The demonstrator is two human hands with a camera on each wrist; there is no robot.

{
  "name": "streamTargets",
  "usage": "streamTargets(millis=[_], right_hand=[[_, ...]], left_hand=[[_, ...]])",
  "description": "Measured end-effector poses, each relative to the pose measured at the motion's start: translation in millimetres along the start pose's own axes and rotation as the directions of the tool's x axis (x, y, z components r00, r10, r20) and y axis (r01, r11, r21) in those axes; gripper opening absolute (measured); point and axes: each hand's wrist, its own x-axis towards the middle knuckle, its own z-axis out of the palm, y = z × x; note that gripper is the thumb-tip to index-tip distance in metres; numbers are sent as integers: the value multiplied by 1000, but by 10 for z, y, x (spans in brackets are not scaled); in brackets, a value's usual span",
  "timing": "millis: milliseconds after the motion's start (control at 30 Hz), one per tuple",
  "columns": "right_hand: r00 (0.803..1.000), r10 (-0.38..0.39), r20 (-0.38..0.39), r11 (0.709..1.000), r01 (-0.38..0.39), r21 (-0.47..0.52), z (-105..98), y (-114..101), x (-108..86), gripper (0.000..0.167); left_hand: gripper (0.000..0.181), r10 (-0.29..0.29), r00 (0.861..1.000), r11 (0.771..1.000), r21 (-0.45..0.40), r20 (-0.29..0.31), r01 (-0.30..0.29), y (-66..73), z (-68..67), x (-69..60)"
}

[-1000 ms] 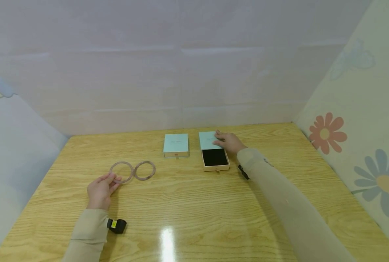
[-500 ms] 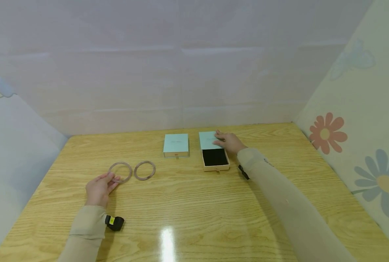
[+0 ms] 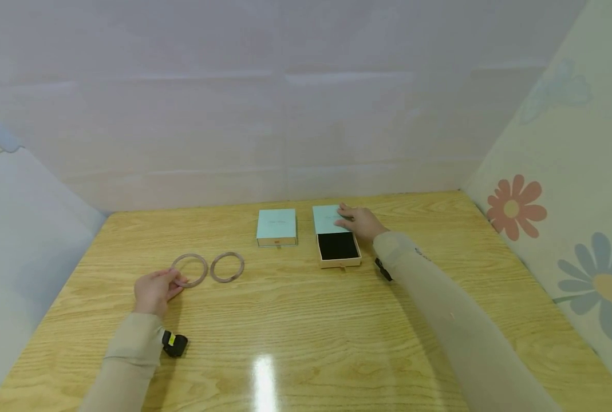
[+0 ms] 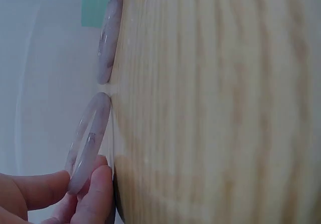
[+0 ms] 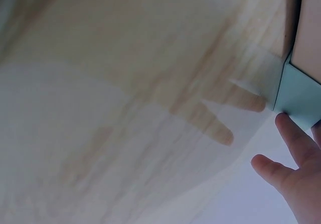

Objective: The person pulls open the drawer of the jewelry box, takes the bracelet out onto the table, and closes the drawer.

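In the head view my left hand (image 3: 153, 290) pinches the near-left edge of a pale purple bangle (image 3: 206, 270) between thumb and fingers. The left wrist view shows this bangle (image 4: 90, 153) tilted, its held end raised off the table. Just right of it lies a second similar bangle (image 3: 243, 266), a narrow gap between them. My right hand (image 3: 363, 223) rests on a light-blue jewelry box (image 3: 326, 218), fingers spread. Its drawer (image 3: 339, 264) is pulled out toward me, showing a black lining. In the right wrist view a straight finger (image 5: 296, 138) touches the box's blue sleeve (image 5: 298, 96).
A second light-blue box (image 3: 277, 224), drawer closed, stands left of the one under my right hand. All of it sits on a wood-grain table (image 3: 306, 320). A pale wall (image 3: 285, 131) rises behind, and side panels with printed flowers (image 3: 512, 209) flank it.
The held bangle has shifted slightly left, and a small gap has opened between it and the other bangle. My left wrist has moved left and forward. The right hand and boxes have stayed put.
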Motion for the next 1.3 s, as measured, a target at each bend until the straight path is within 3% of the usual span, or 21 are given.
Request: streamTargets(millis=[167, 300, 400, 667, 1300], right_hand=[[1000, -2, 9, 1000, 2, 13, 5, 4, 10, 57], [1000, -6, 4, 1000, 6, 6, 14, 22, 24, 57], [1000, -3, 4, 1000, 3, 12, 17, 24, 26, 57], [1000, 0, 14, 1000, 0, 23, 14, 35, 18, 58], [1000, 21, 20, 999, -21, 32, 6, -48, -32, 58]], left_hand=[[30, 26, 999, 994, 110, 19, -28, 31, -32, 41], [38, 78, 995, 964, 250, 56, -90, 52, -60, 84], [38, 93, 993, 947, 302, 69, -110, 66, -77, 114], [35, 54, 995, 939, 334, 89, -81, 116, -78, 124], [32, 66, 994, 856, 507, 93, -104, 114, -101, 226]])
